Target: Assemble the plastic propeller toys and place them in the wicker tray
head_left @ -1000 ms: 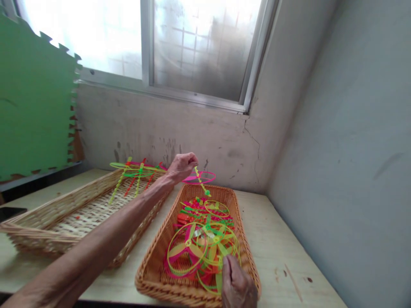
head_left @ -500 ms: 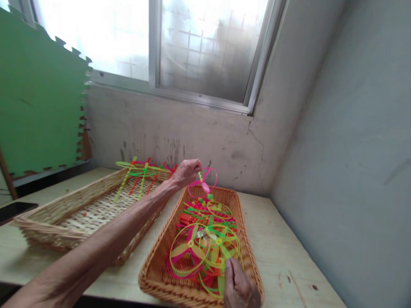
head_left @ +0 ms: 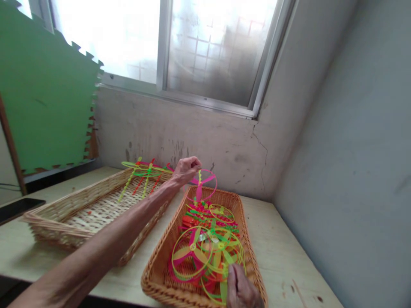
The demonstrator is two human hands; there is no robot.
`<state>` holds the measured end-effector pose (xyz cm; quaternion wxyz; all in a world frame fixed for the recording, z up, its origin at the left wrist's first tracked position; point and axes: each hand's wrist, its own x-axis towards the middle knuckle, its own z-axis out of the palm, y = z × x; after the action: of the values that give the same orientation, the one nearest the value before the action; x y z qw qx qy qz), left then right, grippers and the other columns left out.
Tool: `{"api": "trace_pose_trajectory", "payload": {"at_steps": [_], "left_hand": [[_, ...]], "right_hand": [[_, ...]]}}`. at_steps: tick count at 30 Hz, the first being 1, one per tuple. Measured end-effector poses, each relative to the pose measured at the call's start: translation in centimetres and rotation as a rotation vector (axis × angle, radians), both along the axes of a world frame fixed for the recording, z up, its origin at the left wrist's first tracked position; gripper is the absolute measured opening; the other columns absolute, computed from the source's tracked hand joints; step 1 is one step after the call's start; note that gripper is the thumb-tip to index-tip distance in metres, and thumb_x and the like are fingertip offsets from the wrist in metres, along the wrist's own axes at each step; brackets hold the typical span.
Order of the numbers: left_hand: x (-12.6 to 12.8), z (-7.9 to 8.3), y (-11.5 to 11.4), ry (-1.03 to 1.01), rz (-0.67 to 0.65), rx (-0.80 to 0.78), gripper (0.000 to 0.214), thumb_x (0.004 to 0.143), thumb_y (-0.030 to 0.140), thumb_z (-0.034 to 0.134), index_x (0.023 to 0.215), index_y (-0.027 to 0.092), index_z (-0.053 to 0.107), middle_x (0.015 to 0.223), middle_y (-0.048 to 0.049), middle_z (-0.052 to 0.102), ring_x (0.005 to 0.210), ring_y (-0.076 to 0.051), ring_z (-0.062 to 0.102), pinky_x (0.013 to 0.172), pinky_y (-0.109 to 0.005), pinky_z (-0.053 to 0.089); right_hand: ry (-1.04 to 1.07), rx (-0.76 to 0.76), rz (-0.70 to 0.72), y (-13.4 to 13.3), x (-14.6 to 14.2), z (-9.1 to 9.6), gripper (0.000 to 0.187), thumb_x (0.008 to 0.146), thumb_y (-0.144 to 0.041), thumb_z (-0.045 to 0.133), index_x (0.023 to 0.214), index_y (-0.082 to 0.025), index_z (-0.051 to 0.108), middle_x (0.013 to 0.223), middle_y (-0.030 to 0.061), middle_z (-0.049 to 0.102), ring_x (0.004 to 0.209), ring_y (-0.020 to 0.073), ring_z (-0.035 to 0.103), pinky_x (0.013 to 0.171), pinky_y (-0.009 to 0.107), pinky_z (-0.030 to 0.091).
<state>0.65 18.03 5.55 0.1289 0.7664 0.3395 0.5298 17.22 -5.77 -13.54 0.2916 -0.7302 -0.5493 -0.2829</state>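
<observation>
My left hand is stretched out over the far end of the orange wicker basket and pinches a pink ring propeller toy by its yellow-green stick. The toy hangs above the heap of pink, yellow and green propeller toys in that basket. My right hand is at the basket's near right corner, its fingers closed on a yellow-green propeller ring in the heap.
A paler, flatter wicker tray lies to the left, with a few assembled toys leaning on its far rim. A green foam mat stands at the left. A dark phone lies on the table. Walls close the back and right.
The pink propeller in my left hand has tipped from lying flat to facing me. My right hand stays at the basket's near corner. The view has shifted slightly.
</observation>
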Motion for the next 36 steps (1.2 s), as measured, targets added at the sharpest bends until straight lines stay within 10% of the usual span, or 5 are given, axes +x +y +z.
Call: {"api": "trace_pose_trajectory", "payload": {"at_steps": [9,17,21,28,36], "left_hand": [[0.2,0.7,-3.3,0.144,-0.076,0.211,0.011,0.071,0.013,0.049,0.063,0.014,0.057,0.052,0.0050,0.049,0.050,-0.006,0.042,0.049,-0.016,0.032],[0.1,4.2,-8.2,0.271,-0.210,0.308,0.013,0.076,0.010,0.049,0.065,0.014,0.056,0.057,0.0043,0.053,0.051,-0.006,0.043,0.050,-0.016,0.034],[0.3,5.1,-11.0,0.331,-0.292,0.328,0.015,0.079,0.010,0.047,0.068,0.013,0.056,0.062,0.0021,0.055,0.054,-0.007,0.046,0.053,-0.017,0.036],[-0.7,5.3,-11.9,0.328,-0.372,0.240,0.014,0.076,0.008,0.049,0.066,0.013,0.057,0.058,0.0025,0.055,0.052,-0.006,0.045,0.051,-0.017,0.035],[-1.5,6.0,-9.6,0.084,-0.457,-0.133,0.007,0.072,0.018,0.054,0.066,0.014,0.054,0.047,0.0060,0.047,0.038,-0.004,0.040,0.037,-0.015,0.033]], "right_hand": [[0.516,0.012,0.120,0.3,-0.3,1.2,0.047,0.089,-0.052,0.034,0.084,-0.021,0.069,0.060,0.0017,0.067,0.052,0.0159,0.064,0.048,0.021,0.047],[0.361,0.371,0.515,2.0,-0.9,14.6,0.025,0.085,-0.032,0.052,0.103,-0.016,0.058,0.091,0.0065,0.066,0.083,0.0158,0.061,0.077,0.028,0.049],[0.245,0.128,0.666,4.1,-1.7,17.7,0.043,0.083,-0.025,0.053,0.124,-0.013,0.046,0.104,0.0092,0.063,0.098,0.0181,0.057,0.086,0.034,0.046],[0.291,-0.102,0.674,5.1,-0.9,16.9,0.037,0.077,-0.017,0.055,0.114,-0.014,0.056,0.099,0.0081,0.066,0.093,0.0190,0.059,0.083,0.035,0.048],[1.121,0.006,0.585,3.0,1.5,10.7,0.042,0.080,-0.048,0.054,0.106,-0.016,0.064,0.107,0.0097,0.067,0.101,0.0225,0.061,0.084,0.035,0.050]]}}
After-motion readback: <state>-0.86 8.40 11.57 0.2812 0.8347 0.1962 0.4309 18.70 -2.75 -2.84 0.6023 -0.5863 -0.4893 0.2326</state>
